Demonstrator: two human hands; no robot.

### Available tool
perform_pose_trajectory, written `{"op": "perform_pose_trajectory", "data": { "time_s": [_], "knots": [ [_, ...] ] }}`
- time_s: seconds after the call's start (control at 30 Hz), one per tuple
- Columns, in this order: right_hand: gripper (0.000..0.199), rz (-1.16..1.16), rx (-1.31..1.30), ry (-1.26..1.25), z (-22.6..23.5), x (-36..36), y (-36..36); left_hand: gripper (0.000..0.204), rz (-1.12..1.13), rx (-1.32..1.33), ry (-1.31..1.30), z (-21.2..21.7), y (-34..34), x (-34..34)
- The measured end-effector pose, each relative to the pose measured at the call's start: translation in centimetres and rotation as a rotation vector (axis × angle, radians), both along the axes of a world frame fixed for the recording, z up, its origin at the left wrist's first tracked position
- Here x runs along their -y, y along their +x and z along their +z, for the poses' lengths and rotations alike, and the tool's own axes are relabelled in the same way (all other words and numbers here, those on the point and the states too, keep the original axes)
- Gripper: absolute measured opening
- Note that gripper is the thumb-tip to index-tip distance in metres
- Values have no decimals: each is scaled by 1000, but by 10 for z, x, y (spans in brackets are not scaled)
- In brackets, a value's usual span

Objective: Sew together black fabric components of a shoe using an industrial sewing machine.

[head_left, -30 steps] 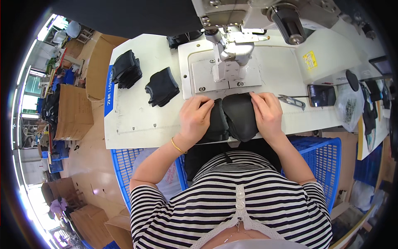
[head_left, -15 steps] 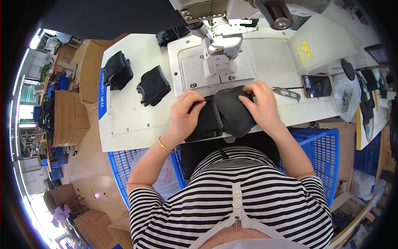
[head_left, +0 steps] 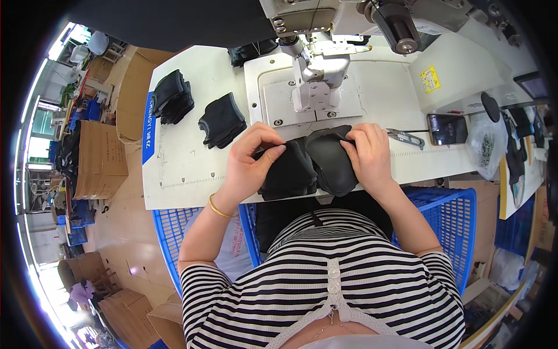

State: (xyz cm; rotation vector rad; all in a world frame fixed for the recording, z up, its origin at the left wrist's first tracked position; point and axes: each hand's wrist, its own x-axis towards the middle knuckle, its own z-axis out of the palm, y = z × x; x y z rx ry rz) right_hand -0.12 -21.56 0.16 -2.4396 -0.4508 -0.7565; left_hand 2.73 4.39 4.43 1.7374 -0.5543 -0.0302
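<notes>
Black piece [head_left: 332, 167] at worktop [head_left: 195, 166] front edge, in front of sewing machine [head_left: 318, 78], right up against black stack [head_left: 289, 177] on its left; stack's lower end also at the edge. R hand [head_left: 369, 154]: grip pinching piece's upper R corner, thumb vs. curled fingers. L hand [head_left: 254, 158]: grip pinching stack's upper L part b/w thumb & fingers; gold bangle [head_left: 218, 207] on that wrist. Snips [head_left: 406, 138] just R of R hand, then phone [head_left: 447, 129] & clear bag [head_left: 485, 146]. Small pile [head_left: 222, 120] L of machine, bigger pile [head_left: 172, 97] nr worktop's L end. Below: blue basket [head_left: 455, 224] on R, 2nd blue basket [head_left: 167, 232] on L.
</notes>
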Motion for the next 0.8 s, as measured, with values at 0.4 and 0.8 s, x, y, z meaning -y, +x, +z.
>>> {"op": "perform_pose_trajectory", "data": {
  "time_s": [0.4,0.8],
  "knots": [
    [22,16,75,28,-7,6,-3,12,9,69,47,6,-1,0],
    [17,73,-102,521,39,4,-4,13,-53,39,-10,44,-9,24]
  ]
}}
